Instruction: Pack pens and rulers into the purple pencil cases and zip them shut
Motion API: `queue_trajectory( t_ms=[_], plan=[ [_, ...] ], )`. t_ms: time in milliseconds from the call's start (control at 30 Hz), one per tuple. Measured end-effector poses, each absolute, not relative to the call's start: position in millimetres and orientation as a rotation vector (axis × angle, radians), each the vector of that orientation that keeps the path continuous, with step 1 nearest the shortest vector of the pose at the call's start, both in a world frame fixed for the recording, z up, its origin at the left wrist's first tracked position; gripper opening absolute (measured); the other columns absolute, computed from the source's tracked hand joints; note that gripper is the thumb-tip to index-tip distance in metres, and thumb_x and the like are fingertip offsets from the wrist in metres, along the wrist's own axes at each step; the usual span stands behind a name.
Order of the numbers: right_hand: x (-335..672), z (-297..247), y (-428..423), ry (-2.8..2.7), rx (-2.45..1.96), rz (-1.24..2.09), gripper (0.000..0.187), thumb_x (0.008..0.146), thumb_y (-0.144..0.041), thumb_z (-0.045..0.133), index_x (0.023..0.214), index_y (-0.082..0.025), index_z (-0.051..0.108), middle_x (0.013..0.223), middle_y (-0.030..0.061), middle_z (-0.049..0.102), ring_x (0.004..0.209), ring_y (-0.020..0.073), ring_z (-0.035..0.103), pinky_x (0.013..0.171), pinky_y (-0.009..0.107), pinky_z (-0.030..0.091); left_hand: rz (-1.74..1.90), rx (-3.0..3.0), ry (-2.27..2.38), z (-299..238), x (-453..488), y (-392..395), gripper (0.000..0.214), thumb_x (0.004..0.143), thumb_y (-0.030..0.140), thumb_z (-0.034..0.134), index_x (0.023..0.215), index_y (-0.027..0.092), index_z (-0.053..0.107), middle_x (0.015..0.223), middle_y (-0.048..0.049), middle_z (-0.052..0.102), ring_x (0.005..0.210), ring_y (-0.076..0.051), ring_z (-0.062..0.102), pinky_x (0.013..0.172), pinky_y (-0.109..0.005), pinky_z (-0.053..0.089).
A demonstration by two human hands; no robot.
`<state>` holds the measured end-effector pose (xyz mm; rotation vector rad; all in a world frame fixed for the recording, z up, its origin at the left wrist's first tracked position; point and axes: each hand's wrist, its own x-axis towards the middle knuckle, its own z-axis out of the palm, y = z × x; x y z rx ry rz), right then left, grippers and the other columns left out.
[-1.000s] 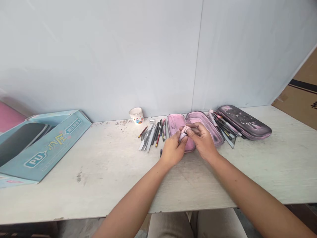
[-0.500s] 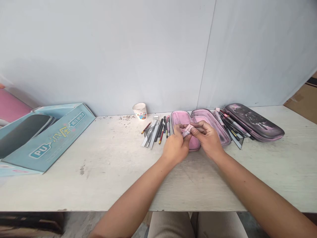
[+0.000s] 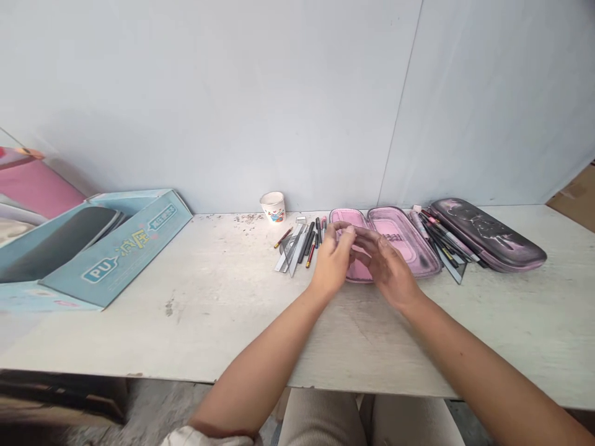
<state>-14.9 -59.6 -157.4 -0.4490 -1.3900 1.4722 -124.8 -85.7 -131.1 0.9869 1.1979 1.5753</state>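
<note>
Below both hands' curled fingers (image 3: 346,241), the case (image 3: 409,244) lies open, presumably for reach; whether they hold anything, I can't tell.

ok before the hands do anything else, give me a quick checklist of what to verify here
1. Pink case open: ok. The pink case lies spread open.
2. Hands clear of it: not ok. The left hand and right hand are in front of it, blocking part of the view.
3. Hands free of objects: cannot tell. The curled fingers could hide something small.
4. Paper cup upright: ok. The paper cup stands near the wall.
5. Rulers put away: not ok. The rulers lie loose left of the pink case.
6. Dark case shut: ok. The dark case looks closed, at the right.
</note>
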Motion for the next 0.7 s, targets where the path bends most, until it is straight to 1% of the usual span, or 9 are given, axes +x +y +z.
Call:
queue_trajectory(
  t_ms=[67,133,267,400,600,700],
  plan=[
    [-16,-157,-64,-1.376,-0.441,1.571,0.043,0.083,-0.054,0.039,0.116,-0.029,0.052,0.124,0.0041,0.055,0.115,0.021,0.05,0.09,0.039,0.045,1.537,0.874,1.032,-128,-132,-84,0.025,0.079,0.043,0.046,0.089,0.02,0.049,0.044,0.0102,0.03,0.031,-0.004,0.022,0.034,-0.015,0.017],
    [-17,-159,-66,-1.377,-0.473,1.644,0.044,0.083,-0.056,0.038,0.114,-0.028,0.052,0.12,0.0049,0.057,0.111,0.0206,0.052,0.089,0.038,0.046,1.536,0.786,0.878,-125,-141,-83,0.027,0.079,0.046,0.042,0.086,0.021,0.048,0.041,0.0112,0.024,0.029,-0.004,0.014,0.032,-0.015,0.01],
    [-22,-168,-68,-1.472,-0.469,1.753,0.043,0.081,-0.059,0.041,0.104,-0.026,0.056,0.109,0.0047,0.061,0.104,0.0199,0.056,0.089,0.038,0.045,1.564,0.587,0.65,-125,-155,-80,0.034,0.079,0.052,0.038,0.08,0.02,0.048,0.038,0.0104,0.023,0.028,-0.005,0.014,0.03,-0.015,0.009],
    [-23,-173,-68,-1.473,-0.437,1.792,0.039,0.081,-0.056,0.044,0.101,-0.025,0.055,0.103,0.0041,0.06,0.1,0.0185,0.056,0.09,0.037,0.045,1.562,0.488,0.556,-125,-158,-80,0.032,0.081,0.047,0.037,0.076,0.019,0.049,0.039,0.0093,0.023,0.028,-0.005,0.015,0.03,-0.016,0.009],
    [-22,-170,-71,-1.476,-0.427,1.848,0.033,0.083,-0.053,0.042,0.093,-0.022,0.051,0.105,0.0033,0.056,0.1,0.0164,0.053,0.089,0.036,0.044,1.593,0.4,0.539,-121,-156,-81,0.035,0.08,0.05,0.038,0.072,0.017,0.05,0.04,0.009,0.024,0.029,-0.004,0.017,0.03,-0.016,0.011],
    [-22,-169,-72,-1.473,-0.391,1.864,0.031,0.084,-0.052,0.042,0.088,-0.022,0.051,0.103,0.0025,0.055,0.098,0.0156,0.052,0.089,0.036,0.044,1.605,0.372,0.522,-121,-156,-81,0.035,0.081,0.048,0.038,0.069,0.017,0.05,0.04,0.0088,0.024,0.029,-0.004,0.016,0.03,-0.016,0.011]
  ],
)
